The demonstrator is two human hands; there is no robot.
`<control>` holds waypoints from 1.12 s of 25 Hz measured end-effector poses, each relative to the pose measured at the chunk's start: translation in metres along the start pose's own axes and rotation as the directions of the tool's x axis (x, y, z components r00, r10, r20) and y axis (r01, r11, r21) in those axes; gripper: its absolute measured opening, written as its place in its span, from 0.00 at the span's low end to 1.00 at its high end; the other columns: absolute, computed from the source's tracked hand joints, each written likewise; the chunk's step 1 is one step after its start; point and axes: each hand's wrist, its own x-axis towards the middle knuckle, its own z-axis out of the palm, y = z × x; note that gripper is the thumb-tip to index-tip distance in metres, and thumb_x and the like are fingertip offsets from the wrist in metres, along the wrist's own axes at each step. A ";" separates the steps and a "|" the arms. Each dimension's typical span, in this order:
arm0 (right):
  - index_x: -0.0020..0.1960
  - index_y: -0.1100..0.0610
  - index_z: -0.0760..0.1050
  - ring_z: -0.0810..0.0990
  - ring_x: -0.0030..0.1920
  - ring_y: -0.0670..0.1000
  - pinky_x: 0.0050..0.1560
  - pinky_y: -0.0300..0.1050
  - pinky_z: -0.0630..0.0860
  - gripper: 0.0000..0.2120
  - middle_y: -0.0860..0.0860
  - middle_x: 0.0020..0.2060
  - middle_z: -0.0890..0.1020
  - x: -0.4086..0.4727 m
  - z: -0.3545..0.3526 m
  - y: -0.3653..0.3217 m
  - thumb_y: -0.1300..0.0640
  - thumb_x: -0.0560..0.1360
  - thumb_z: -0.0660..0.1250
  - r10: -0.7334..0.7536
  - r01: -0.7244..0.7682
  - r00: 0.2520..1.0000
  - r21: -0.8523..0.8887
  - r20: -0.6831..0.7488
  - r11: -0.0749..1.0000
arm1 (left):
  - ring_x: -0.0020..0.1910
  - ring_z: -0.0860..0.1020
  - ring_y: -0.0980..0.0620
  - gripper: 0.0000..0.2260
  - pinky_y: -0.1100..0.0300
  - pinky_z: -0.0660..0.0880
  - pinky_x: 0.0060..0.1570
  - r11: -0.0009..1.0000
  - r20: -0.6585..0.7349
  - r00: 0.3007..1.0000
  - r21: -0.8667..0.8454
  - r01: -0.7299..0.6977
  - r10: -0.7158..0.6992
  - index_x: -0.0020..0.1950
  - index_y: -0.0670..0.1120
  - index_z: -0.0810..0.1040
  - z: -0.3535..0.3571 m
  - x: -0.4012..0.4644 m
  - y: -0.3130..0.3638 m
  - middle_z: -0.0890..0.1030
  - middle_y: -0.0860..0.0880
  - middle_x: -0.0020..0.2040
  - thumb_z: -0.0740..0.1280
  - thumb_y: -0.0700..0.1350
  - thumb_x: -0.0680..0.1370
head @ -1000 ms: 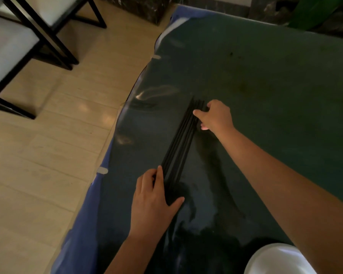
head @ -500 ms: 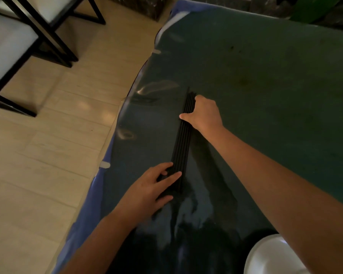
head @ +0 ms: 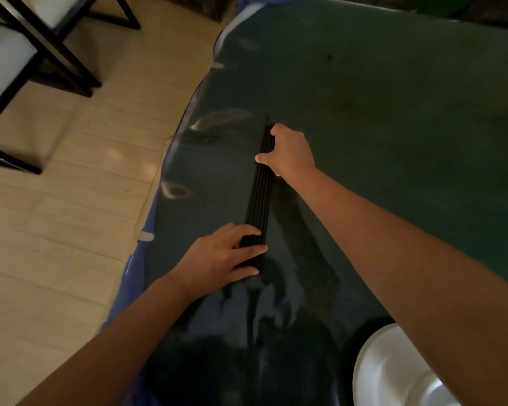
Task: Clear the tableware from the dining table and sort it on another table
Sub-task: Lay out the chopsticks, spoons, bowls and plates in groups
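Several black chopsticks (head: 260,197) lie side by side in a tidy row on the dark green table (head: 393,127), running away from me. My left hand (head: 220,259) lies across their near ends with fingers straight, pressing on them. My right hand (head: 289,152) sits at their far ends, thumb and fingers curled around the bundle. A white bowl (head: 393,373) shows at the bottom right, partly hidden by my right forearm.
The table's left edge, covered in glossy clear plastic over blue cloth (head: 135,268), runs diagonally beside a pale tiled floor (head: 71,215). Black-framed chairs with white seats (head: 15,54) stand at the upper left.
The splayed chopsticks have been squared into a straight row. My left hand turned sideways across the near ends; my right hand slid up to the far ends.
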 end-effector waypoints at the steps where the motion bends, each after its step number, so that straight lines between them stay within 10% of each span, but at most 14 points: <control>1: 0.61 0.60 0.70 0.81 0.48 0.62 0.48 0.58 0.80 0.25 0.60 0.54 0.79 -0.002 -0.003 0.000 0.55 0.68 0.73 0.006 -0.006 1.000 0.018 0.025 1.000 | 0.44 0.78 0.50 0.15 0.60 0.77 0.36 1.000 0.012 1.000 0.003 -0.013 0.013 0.56 0.49 0.81 -0.001 0.001 -0.001 0.79 0.45 0.57 0.70 0.52 0.71; 7: 0.58 0.56 0.74 0.82 0.34 0.50 0.34 0.44 0.82 0.15 0.54 0.48 0.81 -0.069 -0.087 0.034 0.53 0.73 0.67 0.020 -0.030 0.998 0.196 0.051 0.980 | 0.49 0.79 0.49 0.19 0.58 0.78 0.46 0.994 -0.098 0.990 -0.029 0.104 -0.107 0.57 0.46 0.80 -0.023 0.006 0.034 0.78 0.44 0.59 0.68 0.54 0.70; 11: 0.49 0.45 0.78 0.81 0.32 0.42 0.34 0.32 0.77 0.07 0.44 0.39 0.82 -0.190 -0.168 0.109 0.53 0.73 0.66 -0.034 0.022 0.993 0.109 0.110 0.994 | 0.38 0.77 0.59 0.15 0.65 0.74 0.43 0.898 -0.175 0.923 -0.348 0.268 -0.343 0.54 0.48 0.80 -0.027 0.014 0.118 0.80 0.53 0.45 0.62 0.54 0.73; 19: 0.48 0.45 0.80 0.79 0.42 0.41 0.45 0.37 0.75 0.10 0.42 0.42 0.81 -0.344 -0.147 0.191 0.58 0.70 0.71 0.074 -0.096 0.990 0.185 0.123 0.978 | 0.41 0.77 0.64 0.09 0.68 0.71 0.41 0.562 0.345 0.704 -0.430 0.706 -0.621 0.50 0.57 0.77 0.005 0.003 0.251 0.78 0.62 0.43 0.67 0.55 0.71; 24: 0.60 0.48 0.75 0.72 0.61 0.50 0.53 0.47 0.74 0.15 0.46 0.55 0.77 -0.359 -0.120 0.196 0.53 0.74 0.65 -0.052 0.056 0.998 -0.196 0.023 0.979 | 0.33 0.78 0.59 0.03 0.66 0.72 0.35 0.537 0.309 0.709 -0.483 0.691 -0.634 0.41 0.54 0.80 0.001 0.002 0.265 0.80 0.56 0.32 0.66 0.47 0.72; 28: 0.57 0.51 0.74 0.71 0.57 0.51 0.43 0.44 0.72 0.12 0.46 0.55 0.77 -0.363 -0.108 0.192 0.56 0.76 0.59 -0.150 0.161 0.987 -0.486 0.062 0.859 | 0.29 0.79 0.58 0.07 0.65 0.76 0.31 0.406 0.318 0.669 -0.597 0.692 -0.672 0.41 0.48 0.81 0.000 0.006 0.269 0.81 0.51 0.30 0.64 0.39 0.74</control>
